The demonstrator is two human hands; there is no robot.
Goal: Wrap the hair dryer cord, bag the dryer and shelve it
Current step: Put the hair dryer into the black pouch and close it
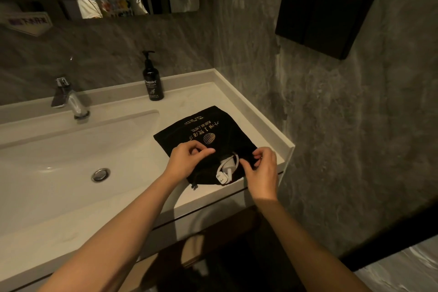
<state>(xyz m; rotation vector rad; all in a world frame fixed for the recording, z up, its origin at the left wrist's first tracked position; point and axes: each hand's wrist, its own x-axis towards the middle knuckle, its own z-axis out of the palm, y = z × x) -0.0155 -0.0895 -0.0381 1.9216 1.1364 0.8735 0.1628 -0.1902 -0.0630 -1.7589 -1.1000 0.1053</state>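
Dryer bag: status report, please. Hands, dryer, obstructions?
Left hand and right hand pinching black bag mouth. White plug and cord poking out. Countertop near bag unobstructed.

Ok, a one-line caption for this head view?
Both hands pinch the black bag's mouth on the counter, white plug poking out.
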